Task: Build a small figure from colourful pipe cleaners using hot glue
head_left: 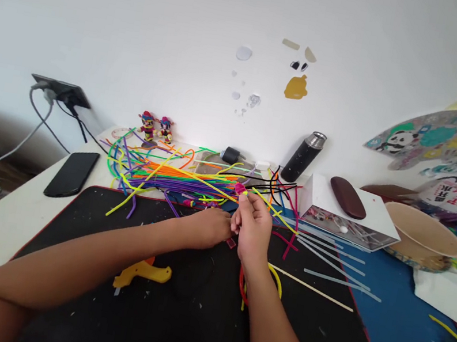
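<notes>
My right hand (255, 222) is raised over the back of the black mat, thumb and fingers pinched on a small magenta fuzzy piece (239, 188), seemingly bent pipe cleaner. Just left of it, my left hand (212, 228) rests low by the mat, its back toward me and its fingertips hidden. A small dark red piece (231, 243) lies beside those fingers. Behind both hands spreads a thick bundle of coloured pipe cleaners (165, 181). Under my right wrist are red and yellow looped strands (280, 282). A yellow glue gun (145, 274) lies below my left forearm.
Clear glue sticks (340, 262) and a thin wooden stick (314, 288) lie to the right. Farther back stand a black flask (303, 157), a white box (325, 196) with a brown case (347, 197), and two small figures (147, 125). A phone (71, 174) lies left.
</notes>
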The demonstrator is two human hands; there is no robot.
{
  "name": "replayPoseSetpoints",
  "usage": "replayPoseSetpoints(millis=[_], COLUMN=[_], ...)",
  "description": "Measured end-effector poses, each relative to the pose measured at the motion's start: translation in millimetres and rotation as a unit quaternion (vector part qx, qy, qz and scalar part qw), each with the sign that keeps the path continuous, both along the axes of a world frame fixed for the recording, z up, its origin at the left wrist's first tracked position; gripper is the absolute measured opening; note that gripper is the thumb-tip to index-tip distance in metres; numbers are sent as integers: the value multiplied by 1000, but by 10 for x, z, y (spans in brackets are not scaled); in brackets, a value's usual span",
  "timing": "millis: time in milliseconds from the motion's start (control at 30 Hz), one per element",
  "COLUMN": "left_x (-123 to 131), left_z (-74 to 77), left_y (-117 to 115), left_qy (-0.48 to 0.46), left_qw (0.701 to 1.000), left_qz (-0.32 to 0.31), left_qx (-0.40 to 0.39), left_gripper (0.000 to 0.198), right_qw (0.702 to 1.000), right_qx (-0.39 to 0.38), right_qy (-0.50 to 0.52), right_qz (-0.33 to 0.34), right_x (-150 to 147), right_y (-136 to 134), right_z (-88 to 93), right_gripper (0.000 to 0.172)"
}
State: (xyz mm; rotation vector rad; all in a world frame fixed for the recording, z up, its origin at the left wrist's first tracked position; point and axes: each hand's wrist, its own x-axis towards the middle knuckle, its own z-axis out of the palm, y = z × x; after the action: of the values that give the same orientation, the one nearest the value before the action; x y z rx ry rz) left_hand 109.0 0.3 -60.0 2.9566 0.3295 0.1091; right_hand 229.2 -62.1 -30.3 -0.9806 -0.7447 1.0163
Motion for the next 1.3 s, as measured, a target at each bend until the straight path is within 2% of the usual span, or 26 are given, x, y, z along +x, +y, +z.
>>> replayPoseSetpoints(millis=[200,300,433,500,567,667,800,900,1033,1300], left_x=[226,228,-101,-309,-454,-499,-421,-451,-639,-925], left_z=[-37,2,150,226,266,249,182,158,164,267], left_y=[89,141,131,47,-99,-366,-576,-592,-600,-648], left_qy=[-54,-75,-69,-42,-22,6,22,24,39,54], left_qw=[997,996,997,998,999,999,999,999,999,996], left_qz=[32,36,33,42,23,-33,-34,-34,-32,-23], left_qx=[-34,-42,-30,14,29,14,36,33,4,-67], left_gripper=[21,18,14,15,11,10,20,21,19,17], right_qw=[999,999,1000,1000,1000,1000,999,1000,999,998], right_qx=[5,3,2,-2,-6,-9,-6,-6,-6,-21], right_qy=[-34,-28,-10,-11,-16,-28,-34,-31,-43,-61], right_qz=[-2,-16,-29,-22,-6,10,0,2,15,24], right_x=[-25,8,22,-4,-40,-75,-61,-49,-79,-126], right_y=[-20,-9,-15,-38,-63,-81,-55,-39,-60,-79], right_z=[0,13,45,65,84,93,57,24,21,49], right_gripper=[40,42,40,39,39,39,40,40,38,41])
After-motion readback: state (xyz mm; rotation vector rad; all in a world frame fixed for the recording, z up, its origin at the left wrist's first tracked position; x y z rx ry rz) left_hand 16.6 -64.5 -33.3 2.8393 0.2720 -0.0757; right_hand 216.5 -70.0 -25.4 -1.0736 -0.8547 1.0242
